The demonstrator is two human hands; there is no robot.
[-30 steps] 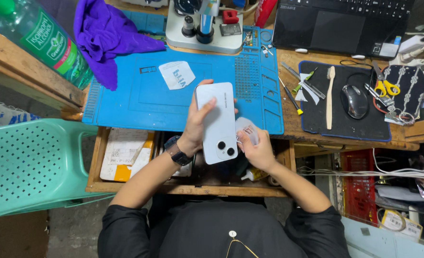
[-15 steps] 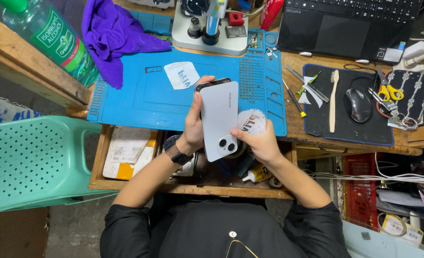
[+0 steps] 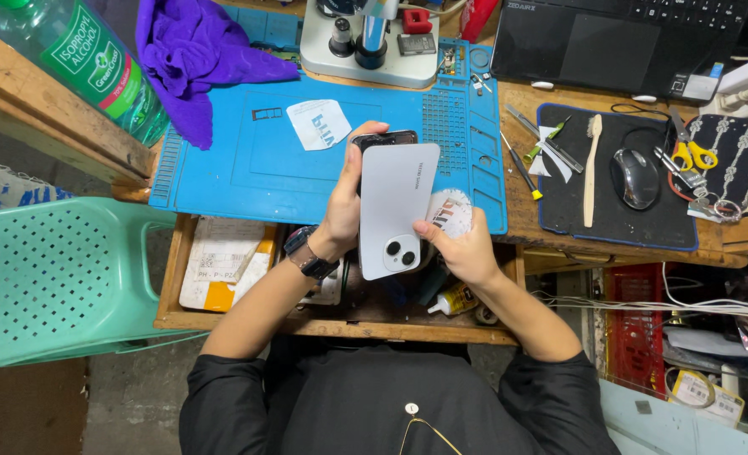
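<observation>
Phone [image 3: 396, 209], white, back side up with its twin camera lenses at the near end, held above the near edge of the blue work mat [image 3: 222, 173]; dark front edge peeking out at the far end; gripped along its left side by the left hand [image 3: 343, 211], fingers curled round the far corner, thumb on the back, watch on the wrist; touched at the lower right edge by the right hand [image 3: 466, 248], thumb pressed to the phone, remaining fingers closed round a white round sticker [image 3: 451, 211] with red print, just right of the phone. Both forearms raised from the body, elbows bent, black sleeves pushed up. Open wooden drawer [image 3: 222, 320] just near of the mat, under the hands: papers and a yellow-edged card at its left, a small glue bottle [image 3: 451, 300] at its right, other contents hidden by the arms. On the mat's far side: a white paper scrap [image 3: 319, 123], a purple cloth [image 3: 197, 59] at the far left corner, a microscope base [image 3: 369, 50] at the far edge. Right of the mat: tweezers [image 3: 542, 139] on the wood, then a black pad [image 3: 618, 219] bearing a wooden-handled brush [image 3: 591, 168], a dark mouse [image 3: 634, 177] and yellow-handled scissors [image 3: 692, 152]; a laptop [image 3: 618, 38] beyond the pad. Left of the mat: a clear green-labelled bottle [image 3: 79, 59] lying tilted on a wooden ledge; a green plastic chair [image 3: 53, 278] below it.
</observation>
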